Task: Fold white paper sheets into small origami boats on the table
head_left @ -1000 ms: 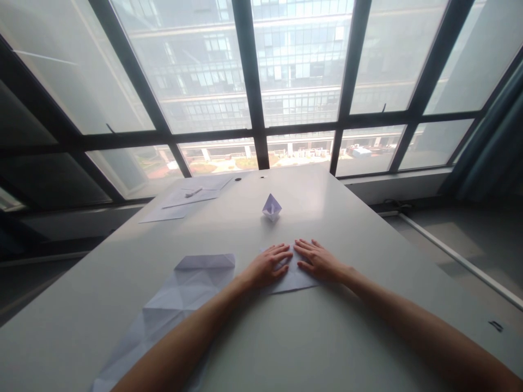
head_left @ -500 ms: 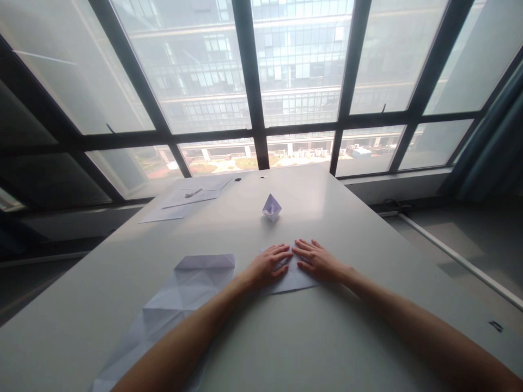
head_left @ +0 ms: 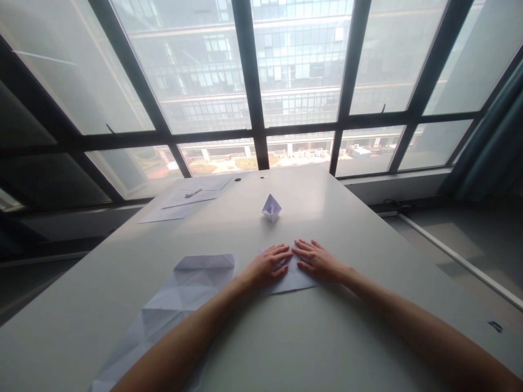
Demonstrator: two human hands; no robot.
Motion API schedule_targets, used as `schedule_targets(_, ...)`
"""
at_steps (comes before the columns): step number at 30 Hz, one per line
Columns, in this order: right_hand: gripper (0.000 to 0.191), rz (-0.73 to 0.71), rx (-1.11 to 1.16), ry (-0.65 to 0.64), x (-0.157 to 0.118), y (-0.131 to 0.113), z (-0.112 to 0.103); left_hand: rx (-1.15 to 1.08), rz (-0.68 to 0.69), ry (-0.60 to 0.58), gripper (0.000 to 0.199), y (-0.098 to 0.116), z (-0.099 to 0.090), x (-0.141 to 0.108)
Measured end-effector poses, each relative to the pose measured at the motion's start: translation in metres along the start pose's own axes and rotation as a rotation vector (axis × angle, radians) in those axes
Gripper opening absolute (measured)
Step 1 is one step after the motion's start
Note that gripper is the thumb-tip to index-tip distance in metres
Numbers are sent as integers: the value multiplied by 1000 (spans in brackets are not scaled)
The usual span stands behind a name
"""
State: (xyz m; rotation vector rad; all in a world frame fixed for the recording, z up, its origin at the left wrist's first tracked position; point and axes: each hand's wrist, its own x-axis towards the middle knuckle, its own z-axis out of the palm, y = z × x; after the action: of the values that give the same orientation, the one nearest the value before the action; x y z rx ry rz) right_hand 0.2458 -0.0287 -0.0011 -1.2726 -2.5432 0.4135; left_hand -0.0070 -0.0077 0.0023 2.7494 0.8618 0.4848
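- Evidently, a white folded paper piece (head_left: 292, 282) was laid flat on the broad, glossy white bench (head_left: 351, 343), and it was partly covered by two bare hands.
- Its left part was covered by the left hand (head_left: 267, 267), palm down; the fingers were stretched out, with only slight gaps between them, and the thumb was held apart.
- Its right part was covered by the right hand (head_left: 319, 262), also palm down; the fingers were extended and a little spread, and nothing was clamped by them.
- The fingertips of both hands were brought close together near the far part of the piece; whether they were touching could not be told.
- Beyond the hands, a small, pointed, pale lilac-white folded paper figure (head_left: 272, 209) was stood on the bench, well apart from them.
- To the left, a large white creased paper sheet (head_left: 174, 299) was spread out, its near portion partly hidden by the left forearm.
- Farther off at the left edge, flat white overlapping paper sheets (head_left: 167, 213) were topped by a small, slender white object (head_left: 193, 193), which could not be identified.
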Motion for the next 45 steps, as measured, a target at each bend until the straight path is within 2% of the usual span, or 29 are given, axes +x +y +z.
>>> schedule_targets(38,58,-10,-16,-20,0,2,1,-6,16,-3,49,-1,-1,0)
schedule_targets(45,71,102,-73,7,1,6,7,1,-9,-5,47,3,-2,1)
